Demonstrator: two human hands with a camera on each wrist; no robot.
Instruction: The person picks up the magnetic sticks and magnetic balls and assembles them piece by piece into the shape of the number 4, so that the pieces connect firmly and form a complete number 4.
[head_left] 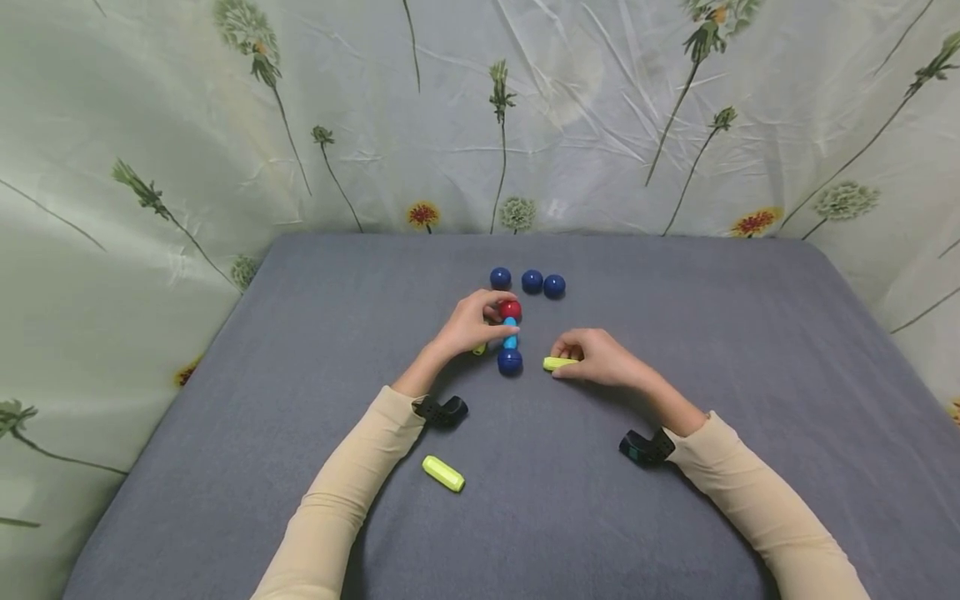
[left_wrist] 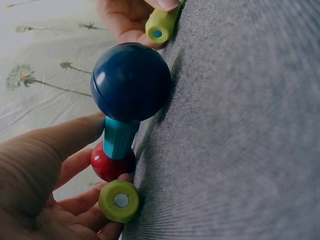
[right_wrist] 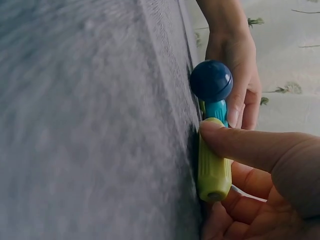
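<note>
A light-blue rod (head_left: 511, 332) joins a red ball (head_left: 510, 311) to a dark-blue ball (head_left: 510, 362) on the grey surface. My left hand (head_left: 474, 323) holds this joined piece, its thumb along the rod and its fingers at the red ball. A yellow-green rod (left_wrist: 119, 201) lies against that hand's lower fingers, mostly covered in the head view. On the right, my right hand (head_left: 600, 358) pinches another yellow-green rod (right_wrist: 214, 165) between thumb and fingers, low over the surface. This rod points toward the joined piece, with a gap between them.
Three loose dark-blue balls (head_left: 532, 282) sit beyond the left hand. Nearer the front lies a further yellow-green rod (head_left: 443, 473). The grey cloth-covered table (head_left: 300, 350) ends at a flowered curtain (head_left: 420, 125) behind. Dark devices (head_left: 441, 412) are worn at both wrists.
</note>
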